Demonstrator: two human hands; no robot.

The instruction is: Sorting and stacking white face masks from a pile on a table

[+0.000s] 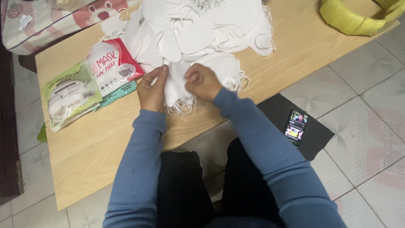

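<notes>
Head view: we hold a small stack of white masks (177, 86) upright on the board (97, 139), near its front edge. Our left hand (152, 89) grips the stack's left side; our right hand (203, 81) pinches its top, fingers curled. Just behind lies the mask pile (202, 25). Packets (90, 80) lie left, a phone (297, 126) right on a dark mat (320, 135).

Both hands (177, 86) on white masks (179, 86)
</notes>
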